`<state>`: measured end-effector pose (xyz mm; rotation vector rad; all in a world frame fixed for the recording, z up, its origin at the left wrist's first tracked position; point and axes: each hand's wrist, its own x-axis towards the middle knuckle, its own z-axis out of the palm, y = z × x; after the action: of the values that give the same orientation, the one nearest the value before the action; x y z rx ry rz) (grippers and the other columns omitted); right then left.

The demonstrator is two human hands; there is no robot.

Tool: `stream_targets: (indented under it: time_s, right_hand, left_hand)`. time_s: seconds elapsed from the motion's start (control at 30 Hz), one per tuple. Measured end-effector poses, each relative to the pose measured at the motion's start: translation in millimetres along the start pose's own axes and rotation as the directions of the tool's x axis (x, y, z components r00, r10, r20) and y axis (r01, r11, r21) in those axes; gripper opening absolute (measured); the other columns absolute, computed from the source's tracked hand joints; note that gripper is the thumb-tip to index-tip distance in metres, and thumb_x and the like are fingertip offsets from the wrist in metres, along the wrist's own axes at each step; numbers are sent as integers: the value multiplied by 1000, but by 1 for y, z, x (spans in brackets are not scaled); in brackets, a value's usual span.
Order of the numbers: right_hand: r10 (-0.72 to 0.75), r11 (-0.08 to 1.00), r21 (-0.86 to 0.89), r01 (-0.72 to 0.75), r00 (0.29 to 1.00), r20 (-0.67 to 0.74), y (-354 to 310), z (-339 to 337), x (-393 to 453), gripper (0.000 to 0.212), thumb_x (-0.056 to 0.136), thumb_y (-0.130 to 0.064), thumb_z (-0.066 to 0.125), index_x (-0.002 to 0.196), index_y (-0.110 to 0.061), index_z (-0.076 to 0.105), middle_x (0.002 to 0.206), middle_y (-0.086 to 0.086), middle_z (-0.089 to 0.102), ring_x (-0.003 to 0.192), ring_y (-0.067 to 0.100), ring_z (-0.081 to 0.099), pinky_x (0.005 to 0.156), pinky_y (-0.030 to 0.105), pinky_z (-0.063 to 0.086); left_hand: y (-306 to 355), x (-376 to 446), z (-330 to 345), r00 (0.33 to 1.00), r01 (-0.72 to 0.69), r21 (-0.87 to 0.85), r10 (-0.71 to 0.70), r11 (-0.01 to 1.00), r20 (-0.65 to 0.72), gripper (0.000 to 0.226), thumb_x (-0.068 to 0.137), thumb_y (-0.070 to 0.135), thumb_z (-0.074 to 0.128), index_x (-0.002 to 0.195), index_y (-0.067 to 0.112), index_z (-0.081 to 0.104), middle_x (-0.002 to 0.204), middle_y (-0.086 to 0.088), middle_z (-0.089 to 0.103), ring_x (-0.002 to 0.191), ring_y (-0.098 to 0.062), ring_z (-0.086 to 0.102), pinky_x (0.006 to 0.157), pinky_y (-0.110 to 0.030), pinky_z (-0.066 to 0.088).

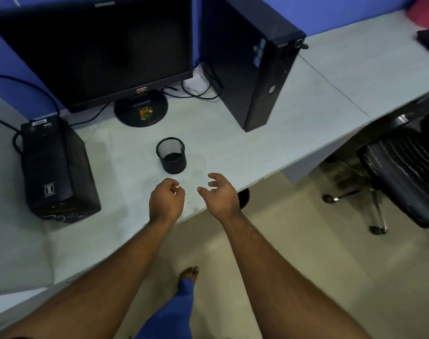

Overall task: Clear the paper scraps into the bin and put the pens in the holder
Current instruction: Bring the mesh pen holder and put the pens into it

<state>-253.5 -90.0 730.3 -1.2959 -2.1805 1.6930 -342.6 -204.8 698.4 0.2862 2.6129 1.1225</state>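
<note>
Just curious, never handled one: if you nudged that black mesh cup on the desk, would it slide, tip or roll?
The mesh pen holder looks empty, so it is probably light and would slide easily on the smooth desk. It stands upright on a flat base; a low push should not tip it. Knocked onto its side, the round wall would likely roll.

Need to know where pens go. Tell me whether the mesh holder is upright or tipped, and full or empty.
Upright and empty. The mesh holder stands on its base on the desk, its round mouth facing up, and only its dark bottom shows inside.
</note>
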Motion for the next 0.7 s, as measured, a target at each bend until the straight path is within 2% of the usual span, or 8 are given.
stream_targets:
  time_s: [0.13,0.2,0.27,0.37,0.53,0.63,0.7]
  right_hand:
    - [-5,992,-129,11,999,45,-17,51,43,91,78,-42,79,152,-20,30,151,6,42,137,24,43,110,39,41]
    - [-49,988,-148,50,999,10,-23,67,58,102,74,-44,82,154,-16,24,156,7,35,142,25,37,113,42,39]
    - [-77,981,-180,70,997,-27,-27,83,76,109,71,-47,84,154,-14,21,158,7,33,144,26,34,115,41,35]
    - [-84,983,-165,75,995,-46,-30,99,92,117,67,-46,86,156,-14,17,159,4,31,145,24,32,116,37,34]
    - [-133,983,-140,119,986,-98,-29,113,108,113,67,-42,87,155,-19,19,156,-1,36,143,19,36,112,31,38]
    - [-136,988,-92,124,982,-134,-31,117,112,99,70,-43,86,149,-19,31,149,-5,45,135,13,44,103,16,40]
    - [-152,986,-86,139,975,-160,-31,119,112,87,71,-42,85,141,-20,39,134,-12,52,120,6,51,89,1,39]
  left_hand:
    - [-47,50,-9,997,21,125,-11,992,-79,32,87,16,62,118,6,59,119,-13,63,108,-32,60,91,-39,48]
    - [-70,68,-4,993,-88,243,103,966,-51,43,88,17,62,127,2,55,131,-17,57,122,-35,54,102,-43,44]
    - [-88,87,6,985,-164,374,173,913,12,54,92,25,58,138,0,47,145,-22,45,136,-38,40,114,-45,33]
    - [-101,93,20,974,-211,482,226,850,27,58,98,36,45,143,-1,42,152,-23,36,143,-38,32,119,-44,22]
    - [-108,89,33,937,-258,610,347,750,-30,56,103,37,39,141,-4,44,148,-24,41,140,-38,37,116,-47,30]
    - [-105,89,33,957,-230,614,289,755,3,60,104,40,31,145,-3,37,152,-23,34,143,-38,31,117,-48,27]
    - [-106,89,33,963,-220,615,268,757,15,61,104,41,27,147,-2,34,154,-23,31,145,-37,28,118,-47,24]
